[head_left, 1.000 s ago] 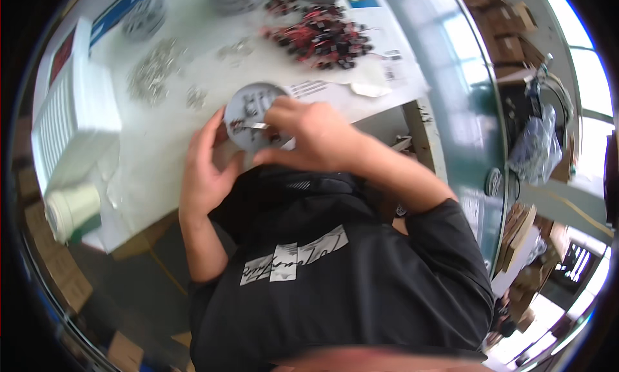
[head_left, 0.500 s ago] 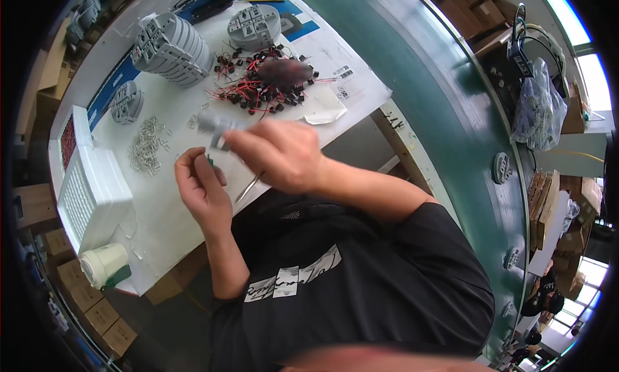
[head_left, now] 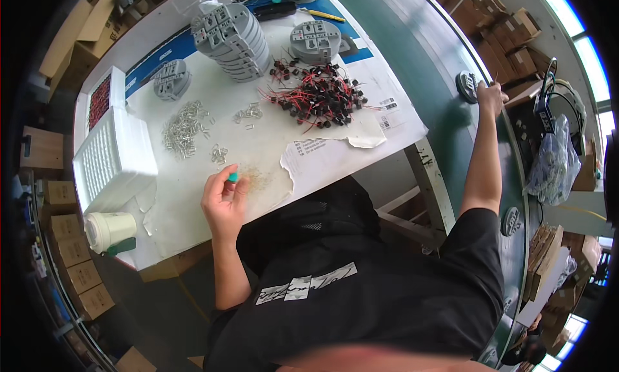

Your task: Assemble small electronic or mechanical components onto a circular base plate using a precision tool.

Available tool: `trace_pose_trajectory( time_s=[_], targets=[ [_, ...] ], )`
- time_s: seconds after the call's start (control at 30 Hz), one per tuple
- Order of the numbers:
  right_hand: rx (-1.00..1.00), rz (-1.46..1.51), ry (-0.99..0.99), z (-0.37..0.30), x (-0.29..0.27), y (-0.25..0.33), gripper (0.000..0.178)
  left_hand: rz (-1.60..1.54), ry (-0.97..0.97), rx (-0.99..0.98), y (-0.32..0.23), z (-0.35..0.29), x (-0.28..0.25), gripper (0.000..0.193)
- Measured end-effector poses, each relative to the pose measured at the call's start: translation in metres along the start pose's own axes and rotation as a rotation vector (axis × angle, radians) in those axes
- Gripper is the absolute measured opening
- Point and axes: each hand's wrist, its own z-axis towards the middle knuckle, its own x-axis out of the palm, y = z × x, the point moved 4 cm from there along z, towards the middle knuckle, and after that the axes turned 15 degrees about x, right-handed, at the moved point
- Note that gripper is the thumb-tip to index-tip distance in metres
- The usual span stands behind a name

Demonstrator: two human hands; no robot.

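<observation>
My left hand (head_left: 224, 203) is raised over the near edge of the white table, its fingertips pinching a small green piece (head_left: 233, 176). Far off to the right, my right arm stretches out over the green conveyor belt. There my right hand (head_left: 492, 100) has its fingers at the rim of a round grey plastic housing (head_left: 467, 87) that lies on the belt. Whether a thin tool is also in that hand cannot be made out. Small clear-silver pieces (head_left: 184, 130) lie loose beyond my left hand, with smaller clusters beside them.
Black parts with red wires (head_left: 322, 96) form a heap on the table. Behind stand a stack of grey housings (head_left: 233, 44) and more single ones (head_left: 314, 40). A white foam box (head_left: 116, 156) and a cream lidded cup (head_left: 111, 231) line the left edge. Another housing (head_left: 510, 221) rides the belt.
My right hand has swung from beside my left hand out to the belt. A grey housing now lies there under its fingers. My left hand still pinches the green piece; the view has shifted.
</observation>
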Motion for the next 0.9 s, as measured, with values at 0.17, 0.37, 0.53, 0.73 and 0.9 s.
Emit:
trace_pose_trajectory(
  time_s=[0.17,0.37,0.53,0.73,0.9],
  targets=[
    [-0.708,0.771,0.763,-0.181,-0.083,0.189,0.024,0.086,0.097,0.150,-0.007,0.002,0.004,0.019],
    [-0.990,0.515,0.731,-0.286,-0.109,0.275,0.020,0.055,0.153,0.122,-0.009,0.002,-0.001,0.018],
    [-0.960,0.932,0.517,-0.280,-0.123,0.269,0.013,0.009,0.078,0.183,-0.004,0.003,-0.002,0.029],
    [-1.326,0.843,0.965,-0.360,-0.193,0.209,0.013,0.040,-0.021,0.235,-0.026,0.014,-0.014,0.063],
    [-1.361,0.732,1.047,-0.405,-0.203,0.165,0.018,0.088,0.228,0.274,-0.025,0.016,0.009,0.086]
  ],
)
